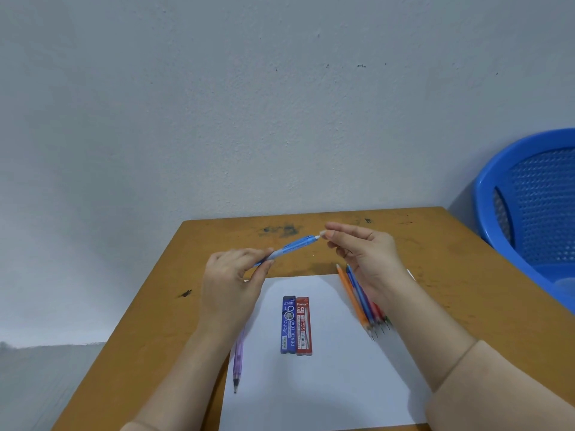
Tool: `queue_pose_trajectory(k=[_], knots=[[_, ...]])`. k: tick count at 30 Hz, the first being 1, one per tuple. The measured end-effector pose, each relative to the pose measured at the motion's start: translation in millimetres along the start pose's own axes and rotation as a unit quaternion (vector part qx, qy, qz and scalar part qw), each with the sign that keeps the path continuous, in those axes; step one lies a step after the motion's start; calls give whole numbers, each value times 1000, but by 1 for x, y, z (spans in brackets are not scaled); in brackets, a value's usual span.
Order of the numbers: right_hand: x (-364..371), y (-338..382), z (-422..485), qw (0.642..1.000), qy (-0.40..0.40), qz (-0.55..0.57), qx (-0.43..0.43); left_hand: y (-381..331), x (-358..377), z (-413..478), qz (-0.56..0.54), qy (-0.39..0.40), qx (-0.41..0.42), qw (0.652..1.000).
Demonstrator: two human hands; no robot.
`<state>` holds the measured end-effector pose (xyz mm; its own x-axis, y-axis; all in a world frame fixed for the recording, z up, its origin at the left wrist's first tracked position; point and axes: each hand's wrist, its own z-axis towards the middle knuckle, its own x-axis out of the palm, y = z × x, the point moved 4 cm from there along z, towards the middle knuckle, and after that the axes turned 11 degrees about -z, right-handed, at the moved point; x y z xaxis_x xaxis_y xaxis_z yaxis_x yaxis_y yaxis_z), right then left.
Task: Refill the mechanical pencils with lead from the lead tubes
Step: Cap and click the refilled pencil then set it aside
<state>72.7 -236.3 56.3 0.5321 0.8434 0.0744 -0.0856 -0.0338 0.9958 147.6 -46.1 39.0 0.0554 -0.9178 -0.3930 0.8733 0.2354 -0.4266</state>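
Head view: left hand (pixel 231 275) pinches blue pencil (pixel 294 245), right hand (pixel 364 253) pinches its white end (pixel 317 237), above table (pixel 217 234) beyond paper (pixel 326 384) edge.

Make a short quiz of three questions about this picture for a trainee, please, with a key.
1. True or false: the left hand holds the blue pencil while the right hand pinches its white end.
2. Where do the two lead tubes lie? A: in the basket. B: side by side on the paper. C: in the right hand.
3. What colour is the single pencil lying left of the tubes?
Key: 1 true; 2 B; 3 purple.
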Motion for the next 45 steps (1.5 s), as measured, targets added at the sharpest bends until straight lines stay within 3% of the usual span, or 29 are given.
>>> queue_pose_trajectory(k=[10,29,39,45], knots=[[-2,2,1,997,-12,-63,-44,-2,-1,0,-2,-1,6,1000],[-1,4,1,998,-2,-30,-63,-3,-1,1,-5,-2,11,1000],[1,9,-2,990,12,-103,-93,-7,-1,1,0,1,17,1000],[2,8,1,993,24,-71,-91,-11,-1,0,-13,-10,21,1000]])
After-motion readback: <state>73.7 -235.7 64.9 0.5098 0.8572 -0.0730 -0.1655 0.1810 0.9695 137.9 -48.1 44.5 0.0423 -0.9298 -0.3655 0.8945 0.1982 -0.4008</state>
